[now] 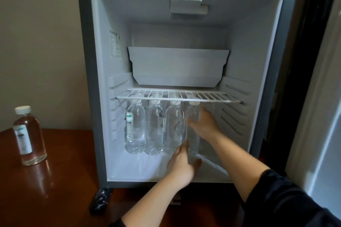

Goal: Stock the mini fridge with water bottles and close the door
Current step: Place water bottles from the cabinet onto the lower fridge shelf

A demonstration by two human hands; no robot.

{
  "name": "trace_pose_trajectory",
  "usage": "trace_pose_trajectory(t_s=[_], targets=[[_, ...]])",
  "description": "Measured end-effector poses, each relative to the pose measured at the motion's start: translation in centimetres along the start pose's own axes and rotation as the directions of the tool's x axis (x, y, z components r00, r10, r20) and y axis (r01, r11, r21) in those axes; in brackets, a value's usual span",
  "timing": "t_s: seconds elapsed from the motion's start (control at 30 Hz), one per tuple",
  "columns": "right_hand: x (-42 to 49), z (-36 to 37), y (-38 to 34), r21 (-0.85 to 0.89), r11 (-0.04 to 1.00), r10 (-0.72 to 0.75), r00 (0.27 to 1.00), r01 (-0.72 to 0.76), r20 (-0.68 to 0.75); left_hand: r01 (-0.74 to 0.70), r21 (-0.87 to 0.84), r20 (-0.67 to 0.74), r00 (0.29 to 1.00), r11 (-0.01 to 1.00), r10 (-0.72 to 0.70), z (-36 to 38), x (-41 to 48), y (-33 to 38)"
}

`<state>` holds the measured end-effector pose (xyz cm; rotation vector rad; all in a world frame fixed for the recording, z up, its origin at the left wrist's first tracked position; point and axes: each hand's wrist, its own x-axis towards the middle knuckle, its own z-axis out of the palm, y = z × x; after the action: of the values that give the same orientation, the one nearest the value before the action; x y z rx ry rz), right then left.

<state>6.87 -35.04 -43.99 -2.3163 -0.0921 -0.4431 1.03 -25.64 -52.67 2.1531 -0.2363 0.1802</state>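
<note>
A: We're looking down into the mini fridge [92, 83], its door [317, 97] swung wide open on the right. It stands on a dark, glossy reddish-brown wooden table [60, 180], against a plain beige wall [40, 42].

B: And we can see the stock: three water bottles [154, 129] upright in a row on the fridge floor, under the white wire shelf [212, 96], caps just beneath its bars. A fourth bottle [193, 125] stands immediately to their right.

A: That fourth one is in both of our hands. The right hand [204, 125] is wrapped around its upper body from the right side, fingers curled onto it. The left hand [181, 164] is low, thumb against the bottle's lower part, fingers beneath or beside its base; we can't tell exactly how they close.

B: Outside, on the tabletop to the left, one more bottle [29, 136] stands upright with a white cap and a pale label, well apart from the fridge.

A: Above the shelf we've got a white plastic tray [177, 68] at the back, and a white control unit [188, 3] on the ceiling. A dark patterned object [100, 202] lies by the front left corner.
</note>
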Motion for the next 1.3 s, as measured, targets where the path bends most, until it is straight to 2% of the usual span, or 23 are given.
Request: trace_pose_trajectory(t_s=[0.13,0.3,0.5,0.63,0.73,1.07,1.3], targets=[[-0.9,-0.1,0.3,-0.073,0.997,0.043,0.997,-0.038,0.067,-0.011,0.03,0.022,1.0,1.0,0.01,-2.4,-1.2,0.8],[-3.2,-2.0,-1.3,-0.296,0.955,0.036,0.987,0.012,0.156,-0.02,0.153,0.075,0.997,0.988,0.008,-5.3,-3.2,0.6],[-7.0,-2.4,-3.5,-0.288,0.949,-0.033,0.948,0.129,0.316,-0.006,0.254,0.125,0.992,0.967,-0.027,-9.2,-6.4,0.2],[-9.8,-1.3,-6.0,-0.245,0.947,-0.04,0.833,0.208,0.552,0.003,0.318,0.122,0.992,0.948,-0.044,-12.2,-9.0,0.2],[-11.0,0.7,-7.7,-0.241,0.929,-0.059,0.757,0.279,0.65,0.025,0.379,0.126,0.989,0.925,-0.078,-15.0,-11.0,-0.2],[-13.5,8.7,-15.3,-0.11,0.853,-0.258,0.596,0.509,0.76,0.211,0.457,0.0,0.971,0.864,-0.237,-24.2,-16.7,-5.4],[-15.0,14.8,-21.0,-0.056,0.797,-0.335,0.517,0.601,0.788,0.345,0.476,-0.184,0.939,0.809,-0.291,-30.7,-20.6,-9.3]])
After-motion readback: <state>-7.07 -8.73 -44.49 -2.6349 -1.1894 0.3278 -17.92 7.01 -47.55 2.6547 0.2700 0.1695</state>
